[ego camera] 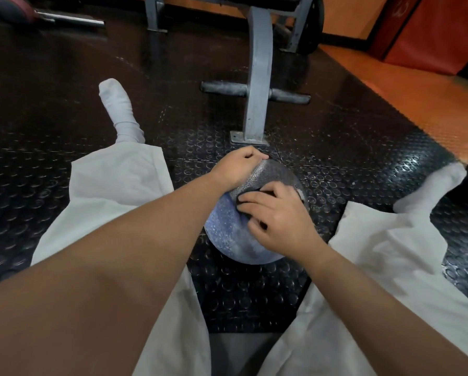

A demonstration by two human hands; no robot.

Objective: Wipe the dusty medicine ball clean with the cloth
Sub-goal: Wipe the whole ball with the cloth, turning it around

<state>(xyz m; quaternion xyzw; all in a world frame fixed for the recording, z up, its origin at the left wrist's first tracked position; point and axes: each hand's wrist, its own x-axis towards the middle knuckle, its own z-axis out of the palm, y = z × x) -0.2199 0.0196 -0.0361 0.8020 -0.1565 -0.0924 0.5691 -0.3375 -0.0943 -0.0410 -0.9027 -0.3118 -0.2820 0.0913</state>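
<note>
Hands: left hand [238,168] is cupped over the far top of the ball [227,237], fingers curled on it. Right hand [277,215] lies on the near-right top, bent fingers bunched on a dark cloth [240,205], which is mostly hidden.
Ball place: on the studded floor [335,147], between the spread legs [113,191], just near of a grey bench post [258,77].
Doing it well: hold the ball steady with the left hand, press the cloth flat and stroke toward the near side, where pale dust is thickest. Roll the ball to reach the underside.
Pointing: round, so no long axis. The dusty blue side faces near, and a pale textured band crosses the top between the hands.
</note>
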